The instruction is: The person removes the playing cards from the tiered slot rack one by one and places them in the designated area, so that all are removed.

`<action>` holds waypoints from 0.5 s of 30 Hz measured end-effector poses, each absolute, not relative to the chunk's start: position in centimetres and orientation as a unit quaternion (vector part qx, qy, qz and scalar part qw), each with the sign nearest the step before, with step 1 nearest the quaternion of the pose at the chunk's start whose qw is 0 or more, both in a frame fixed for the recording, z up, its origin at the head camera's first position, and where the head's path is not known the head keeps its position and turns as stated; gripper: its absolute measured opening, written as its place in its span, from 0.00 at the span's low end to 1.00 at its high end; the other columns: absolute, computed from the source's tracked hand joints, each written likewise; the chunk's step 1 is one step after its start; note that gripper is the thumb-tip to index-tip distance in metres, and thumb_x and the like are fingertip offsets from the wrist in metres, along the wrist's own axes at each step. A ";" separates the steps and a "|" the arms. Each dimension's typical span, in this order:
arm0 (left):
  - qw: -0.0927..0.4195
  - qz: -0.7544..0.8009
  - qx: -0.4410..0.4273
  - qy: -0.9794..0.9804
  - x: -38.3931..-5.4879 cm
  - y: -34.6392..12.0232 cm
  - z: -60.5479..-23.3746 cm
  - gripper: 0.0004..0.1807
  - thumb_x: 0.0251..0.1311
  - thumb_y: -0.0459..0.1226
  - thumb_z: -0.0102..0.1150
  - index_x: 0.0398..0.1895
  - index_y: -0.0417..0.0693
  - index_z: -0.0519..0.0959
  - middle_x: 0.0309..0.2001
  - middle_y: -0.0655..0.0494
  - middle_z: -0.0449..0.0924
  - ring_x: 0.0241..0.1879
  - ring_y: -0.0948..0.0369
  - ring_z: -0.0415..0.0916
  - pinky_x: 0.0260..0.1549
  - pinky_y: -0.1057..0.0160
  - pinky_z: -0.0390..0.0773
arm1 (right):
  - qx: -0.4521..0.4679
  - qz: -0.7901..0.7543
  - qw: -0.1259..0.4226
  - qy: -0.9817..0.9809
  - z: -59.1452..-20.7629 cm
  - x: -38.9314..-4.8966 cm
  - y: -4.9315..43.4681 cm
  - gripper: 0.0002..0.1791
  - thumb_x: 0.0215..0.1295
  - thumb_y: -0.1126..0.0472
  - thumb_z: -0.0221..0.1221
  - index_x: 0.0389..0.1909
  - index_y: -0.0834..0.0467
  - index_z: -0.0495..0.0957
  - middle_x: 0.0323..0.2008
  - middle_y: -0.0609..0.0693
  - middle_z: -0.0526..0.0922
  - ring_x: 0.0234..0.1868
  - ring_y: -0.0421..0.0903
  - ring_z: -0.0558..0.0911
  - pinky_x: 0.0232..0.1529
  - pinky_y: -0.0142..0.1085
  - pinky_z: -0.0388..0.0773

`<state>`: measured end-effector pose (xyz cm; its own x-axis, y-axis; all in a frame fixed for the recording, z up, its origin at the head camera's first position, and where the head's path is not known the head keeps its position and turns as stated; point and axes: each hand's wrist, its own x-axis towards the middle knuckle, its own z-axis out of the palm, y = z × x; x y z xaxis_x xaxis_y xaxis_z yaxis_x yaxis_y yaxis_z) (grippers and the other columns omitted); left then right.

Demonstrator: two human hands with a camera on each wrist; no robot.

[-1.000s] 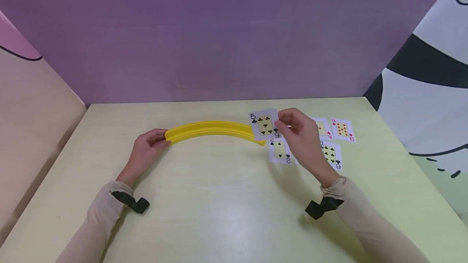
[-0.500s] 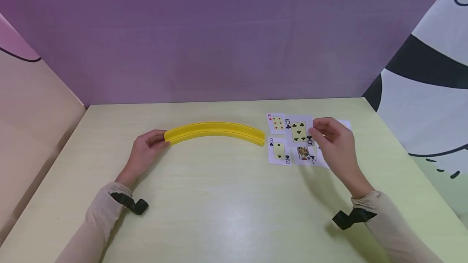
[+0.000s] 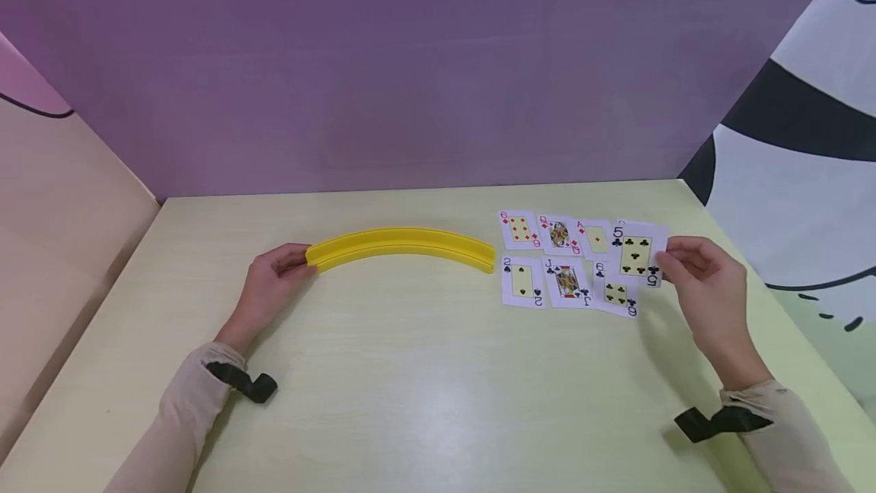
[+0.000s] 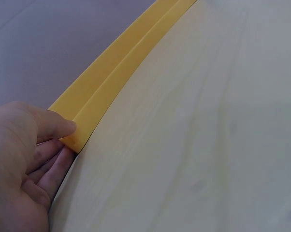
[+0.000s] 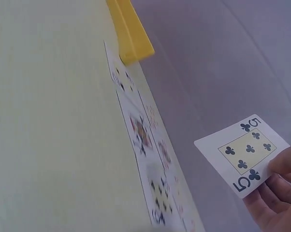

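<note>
My left hand (image 3: pixel 268 287) pinches the left end of a curved yellow card holder (image 3: pixel 400 240) that stands on the table; in the left wrist view the thumb lies on its front face. Held up at the right, a five of clubs playing card (image 3: pixel 636 253) is pinched by its edge between the thumb and fingers of my right hand (image 3: pixel 712 303). It overlaps the right end of two rows of face-up cards. The front row has a two of spades (image 3: pixel 522 282), a jack of clubs (image 3: pixel 566 284) and a club card (image 3: pixel 616 297).
Behind those lie a six of diamonds (image 3: pixel 518 230), a queen of diamonds (image 3: pixel 558 234) and an ace of diamonds (image 3: pixel 595 239). The card at that row's right end is hidden. A purple wall (image 3: pixel 411 67) rises behind the pale table (image 3: pixel 356 386).
My right hand has carried the five of clubs rightward, from the card holder's right end across the rows to their far right. The left hand keeps its grip on the holder.
</note>
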<state>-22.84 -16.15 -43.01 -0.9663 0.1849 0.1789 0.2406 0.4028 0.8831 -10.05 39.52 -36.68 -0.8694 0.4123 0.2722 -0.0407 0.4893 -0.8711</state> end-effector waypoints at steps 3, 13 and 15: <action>0.031 -0.528 -0.125 -0.839 -22.6 -16.4 -42.9 0.19 0.62 0.29 0.65 0.56 0.37 0.79 0.52 0.40 0.83 0.48 0.52 0.81 0.44 0.78 0.79 | -0.142 0.527 0.217 -0.810 -37.2 -9.8 41.1 0.11 0.70 0.63 0.60 0.50 0.59 0.77 0.39 0.34 0.81 0.36 0.31 0.82 0.38 0.19 0.80; 0.032 -0.538 -0.136 -0.831 -22.4 -15.9 -42.7 0.18 0.62 0.27 0.65 0.56 0.37 0.79 0.51 0.39 0.83 0.47 0.55 0.82 0.44 0.77 0.80 | -0.201 0.626 0.184 -0.731 -38.5 -8.9 45.5 0.10 0.67 0.63 0.63 0.48 0.56 0.78 0.37 0.35 0.82 0.33 0.30 0.83 0.33 0.20 0.81; 0.030 -0.541 -0.141 -0.829 -22.5 -15.6 -42.7 0.18 0.62 0.28 0.64 0.56 0.37 0.79 0.52 0.40 0.83 0.48 0.52 0.81 0.45 0.77 0.80 | -0.208 0.625 0.171 -0.733 -38.6 -8.8 46.5 0.10 0.67 0.62 0.63 0.48 0.56 0.77 0.37 0.35 0.81 0.32 0.30 0.83 0.33 0.20 0.81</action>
<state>-22.53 -15.57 -42.72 -0.9585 0.2014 0.2018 0.2658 0.3754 0.8879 -8.76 46.45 -38.64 -0.8550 0.5186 -0.0090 0.0912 0.1332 -0.9869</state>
